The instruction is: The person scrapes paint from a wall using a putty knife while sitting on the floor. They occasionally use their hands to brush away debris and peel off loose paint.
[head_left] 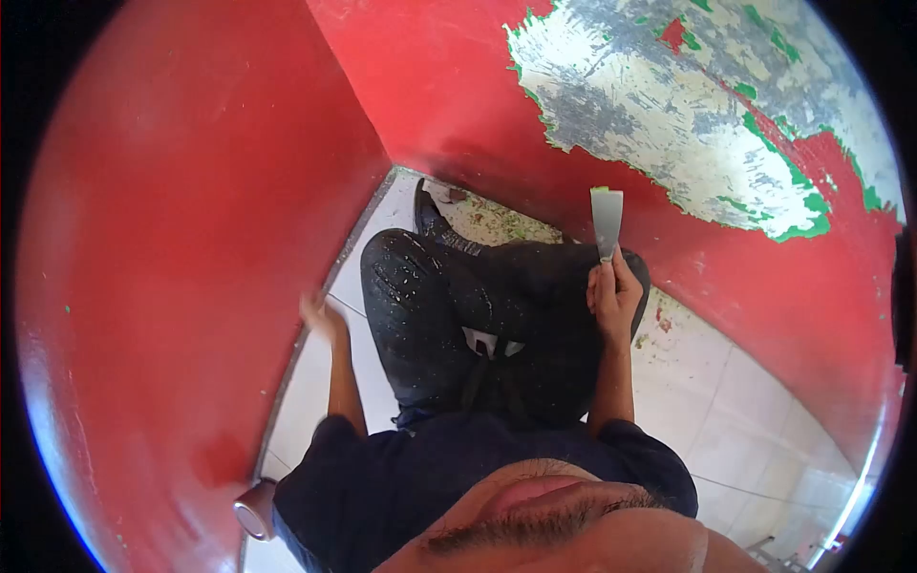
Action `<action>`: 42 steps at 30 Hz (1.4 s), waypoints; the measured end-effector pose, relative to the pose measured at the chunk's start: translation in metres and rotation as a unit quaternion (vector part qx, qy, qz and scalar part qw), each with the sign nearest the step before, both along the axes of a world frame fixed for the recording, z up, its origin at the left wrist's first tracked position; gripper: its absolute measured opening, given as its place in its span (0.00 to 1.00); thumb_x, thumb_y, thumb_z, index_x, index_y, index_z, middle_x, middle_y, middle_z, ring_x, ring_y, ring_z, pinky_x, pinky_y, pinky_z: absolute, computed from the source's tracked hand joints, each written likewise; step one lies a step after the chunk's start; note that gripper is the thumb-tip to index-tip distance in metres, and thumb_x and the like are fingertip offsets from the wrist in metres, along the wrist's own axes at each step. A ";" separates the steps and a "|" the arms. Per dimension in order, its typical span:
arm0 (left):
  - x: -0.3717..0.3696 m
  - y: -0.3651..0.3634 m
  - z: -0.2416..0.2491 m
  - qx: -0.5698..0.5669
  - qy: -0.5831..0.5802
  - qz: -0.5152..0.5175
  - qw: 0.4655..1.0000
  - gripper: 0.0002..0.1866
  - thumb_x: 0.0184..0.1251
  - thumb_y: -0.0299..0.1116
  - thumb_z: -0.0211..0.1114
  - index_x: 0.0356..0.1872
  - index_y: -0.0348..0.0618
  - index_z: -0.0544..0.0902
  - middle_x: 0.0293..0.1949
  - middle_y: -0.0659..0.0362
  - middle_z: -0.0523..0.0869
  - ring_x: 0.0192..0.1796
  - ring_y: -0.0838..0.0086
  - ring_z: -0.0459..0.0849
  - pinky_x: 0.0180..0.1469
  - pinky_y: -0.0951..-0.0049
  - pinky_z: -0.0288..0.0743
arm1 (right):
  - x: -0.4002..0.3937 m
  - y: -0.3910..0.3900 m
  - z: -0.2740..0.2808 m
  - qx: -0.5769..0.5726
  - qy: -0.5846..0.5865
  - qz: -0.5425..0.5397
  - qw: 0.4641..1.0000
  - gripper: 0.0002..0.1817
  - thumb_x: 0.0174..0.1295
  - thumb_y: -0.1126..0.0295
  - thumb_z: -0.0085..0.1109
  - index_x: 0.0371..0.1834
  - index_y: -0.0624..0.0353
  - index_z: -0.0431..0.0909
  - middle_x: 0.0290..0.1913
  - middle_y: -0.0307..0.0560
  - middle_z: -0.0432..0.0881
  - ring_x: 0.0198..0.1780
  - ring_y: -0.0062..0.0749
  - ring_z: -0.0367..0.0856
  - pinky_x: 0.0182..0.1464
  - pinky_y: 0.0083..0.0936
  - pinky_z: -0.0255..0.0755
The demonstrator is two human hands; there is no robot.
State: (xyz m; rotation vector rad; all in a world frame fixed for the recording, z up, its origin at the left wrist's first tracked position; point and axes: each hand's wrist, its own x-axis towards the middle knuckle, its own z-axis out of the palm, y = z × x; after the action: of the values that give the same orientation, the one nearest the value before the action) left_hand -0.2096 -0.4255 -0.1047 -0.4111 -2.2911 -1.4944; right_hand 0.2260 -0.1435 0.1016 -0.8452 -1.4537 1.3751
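In the head view, my right hand (616,298) is wrapped around the handle of a putty knife (607,224). Its wide metal blade points up, with a bit of green residue along the tip. Above and to the right of the blade, the red wall (458,105) has a large patch stripped to white and grey (611,119), edged with green paint. My left hand (327,320) is off to the left, beside the other red wall (191,220); motion blurs its fingers, and I make out nothing in it.
My folded legs (411,296) in dark, speckled trousers sit in the wall corner. Paint flakes (511,225) litter the floor along the wall base. White floor tiles (688,382) extend to the right. A brownish round container (254,513) stands at lower left by the wall.
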 end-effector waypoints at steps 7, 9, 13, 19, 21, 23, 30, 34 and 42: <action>0.230 -0.171 -0.109 -0.368 -0.044 -0.040 0.928 0.23 0.71 0.33 0.54 0.63 0.35 0.69 0.69 0.42 0.64 0.72 0.45 0.58 0.73 0.45 0.52 | -0.100 0.039 0.110 0.133 -0.130 0.216 0.958 0.21 0.71 0.71 0.48 0.66 0.63 0.71 0.22 0.33 0.72 0.20 0.12 0.66 0.23 0.13 0.61; 0.235 -0.169 -0.085 -0.337 -0.070 -0.056 0.937 0.22 0.72 0.33 0.52 0.64 0.36 0.69 0.70 0.43 0.63 0.73 0.47 0.57 0.73 0.47 0.52 | -0.135 0.018 0.137 0.182 -0.204 0.290 0.917 0.21 0.70 0.71 0.50 0.65 0.63 0.71 0.23 0.35 0.74 0.22 0.13 0.69 0.26 0.13 0.65; 0.241 -0.174 -0.086 -0.356 -0.096 -0.035 0.929 0.21 0.73 0.32 0.50 0.64 0.37 0.69 0.70 0.46 0.64 0.74 0.50 0.58 0.74 0.49 0.52 | -0.151 -0.017 0.169 0.303 -0.199 0.325 0.874 0.21 0.68 0.73 0.52 0.65 0.62 0.72 0.25 0.38 0.77 0.27 0.14 0.73 0.32 0.15 0.69; 0.242 -0.173 -0.107 -0.298 -0.062 0.026 0.952 0.17 0.73 0.32 0.50 0.56 0.35 0.78 0.63 0.48 0.74 0.69 0.54 0.67 0.71 0.57 0.59 | -0.103 -0.028 0.103 0.137 -0.083 0.400 0.903 0.27 0.68 0.77 0.47 0.72 0.59 0.62 0.28 0.37 0.76 0.22 0.13 0.69 0.25 0.13 0.65; 0.217 -0.161 -0.123 -0.130 -0.129 0.138 0.973 0.14 0.72 0.34 0.55 0.45 0.35 0.84 0.49 0.47 0.85 0.53 0.54 0.83 0.57 0.63 0.76 | -0.084 -0.010 0.100 0.095 -0.053 0.427 0.898 0.29 0.69 0.76 0.43 0.75 0.58 0.56 0.34 0.41 0.76 0.22 0.14 0.69 0.24 0.13 0.65; 0.202 -0.102 -0.039 -0.049 -0.158 0.221 0.961 0.10 0.71 0.31 0.57 0.42 0.37 0.84 0.39 0.49 0.87 0.37 0.68 0.88 0.41 0.71 0.80 | -0.067 0.010 0.101 0.069 -0.039 0.425 0.902 0.30 0.70 0.76 0.41 0.77 0.56 0.51 0.38 0.42 0.74 0.23 0.15 0.69 0.24 0.13 0.65; 0.229 0.226 0.248 0.386 -0.316 -0.454 0.738 0.28 0.77 0.49 0.44 0.63 0.32 0.66 0.57 0.42 0.75 0.59 0.53 0.78 0.58 0.55 0.76 | -0.051 0.054 0.124 0.148 -0.126 0.290 0.937 0.29 0.72 0.74 0.42 0.76 0.57 0.53 0.35 0.38 0.76 0.18 0.12 0.66 0.20 0.12 0.63; 0.241 0.345 0.290 0.473 -0.426 -0.614 0.466 0.34 0.76 0.59 0.38 0.63 0.36 0.66 0.54 0.46 0.78 0.56 0.52 0.78 0.60 0.53 0.72 | -0.063 0.085 0.125 0.242 -0.198 0.161 0.936 0.24 0.69 0.74 0.49 0.69 0.57 0.67 0.26 0.39 0.80 0.22 0.15 0.72 0.27 0.15 0.69; 0.222 0.430 0.288 0.579 -0.532 -0.527 0.323 0.18 0.79 0.49 0.41 0.42 0.46 0.70 0.24 0.66 0.71 0.28 0.72 0.71 0.35 0.66 0.73 | -0.107 0.124 0.115 0.467 -0.398 -0.017 0.790 0.19 0.62 0.75 0.55 0.57 0.56 0.80 0.22 0.54 0.78 0.21 0.38 0.80 0.27 0.27 0.73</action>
State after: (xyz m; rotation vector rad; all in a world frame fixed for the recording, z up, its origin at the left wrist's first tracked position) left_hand 0.0126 0.0044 0.1829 -0.4536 0.1174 -4.3240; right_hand 0.1188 -0.0191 0.2162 -0.7607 -2.4090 0.0559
